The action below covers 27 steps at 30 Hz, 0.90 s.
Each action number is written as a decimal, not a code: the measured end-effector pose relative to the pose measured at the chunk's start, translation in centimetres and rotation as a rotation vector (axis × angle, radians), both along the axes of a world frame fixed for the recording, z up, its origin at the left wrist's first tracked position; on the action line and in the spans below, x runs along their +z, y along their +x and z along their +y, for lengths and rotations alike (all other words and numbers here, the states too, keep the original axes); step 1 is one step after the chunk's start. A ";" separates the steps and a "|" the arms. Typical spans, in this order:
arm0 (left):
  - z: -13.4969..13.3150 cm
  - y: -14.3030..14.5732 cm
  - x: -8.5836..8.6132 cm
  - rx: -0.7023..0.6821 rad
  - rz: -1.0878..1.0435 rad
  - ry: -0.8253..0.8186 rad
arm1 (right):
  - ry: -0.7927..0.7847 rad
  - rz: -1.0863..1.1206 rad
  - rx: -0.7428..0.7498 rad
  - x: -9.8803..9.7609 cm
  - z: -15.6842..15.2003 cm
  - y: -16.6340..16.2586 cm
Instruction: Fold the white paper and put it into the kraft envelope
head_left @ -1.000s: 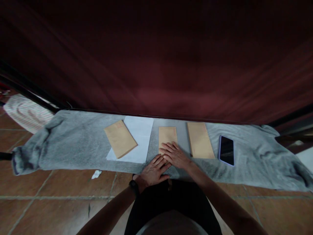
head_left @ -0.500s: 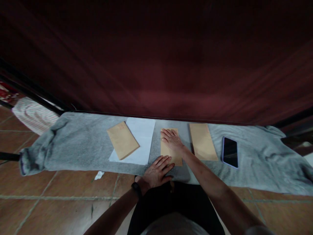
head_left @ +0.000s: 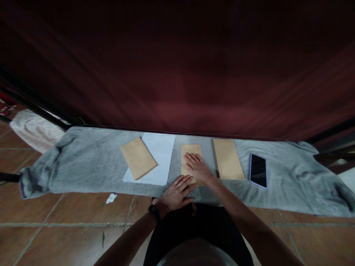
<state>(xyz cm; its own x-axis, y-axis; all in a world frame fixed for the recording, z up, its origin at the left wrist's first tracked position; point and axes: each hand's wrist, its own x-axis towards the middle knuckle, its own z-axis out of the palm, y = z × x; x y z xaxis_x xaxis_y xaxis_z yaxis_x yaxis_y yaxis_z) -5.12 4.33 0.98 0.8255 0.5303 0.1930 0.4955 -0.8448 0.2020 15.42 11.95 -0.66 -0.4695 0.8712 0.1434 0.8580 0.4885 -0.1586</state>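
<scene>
My right hand lies flat, fingers stretched, on the middle brown envelope, covering its near half. My left hand rests flat and open on the grey cloth at the envelope's near left corner, fingertips touching its edge. A black band is on my left wrist. A second brown envelope lies tilted on a white sheet of paper to the left. A third brown envelope lies to the right of my right hand.
A dark-screened phone lies on the cloth at the right. A dark red curtain hangs behind. A striped cloth lies at far left. A white scrap lies on the brown tiled floor.
My right hand slid forward up the middle envelope, then drew back toward me over its near half. My left hand stayed at the envelope's near corner.
</scene>
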 end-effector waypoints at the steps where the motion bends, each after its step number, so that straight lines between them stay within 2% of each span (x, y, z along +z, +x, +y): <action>1: 0.0 0.0 0.0 0.000 0.000 0.000 | 0.001 0.000 0.007 0.0 -0.9 0.3; 7: -0.2 0.1 0.1 0.006 0.003 0.010 | 0.007 0.037 0.006 -0.3 -7.4 1.2; 13: -0.2 0.0 0.4 -0.017 -0.011 0.053 | 0.061 0.070 -0.076 -0.5 -12.6 1.5; 18: -1.0 0.2 -0.4 0.028 0.004 0.104 | 0.080 0.060 -0.128 -0.4 -14.7 1.9; 23: -3.0 0.0 -1.5 0.156 0.003 0.143 | 0.085 0.076 -0.210 -0.5 -16.0 2.4; 27: -4.2 0.2 -1.5 0.269 -0.022 0.142 | 0.091 0.088 -0.262 -0.9 -16.7 2.5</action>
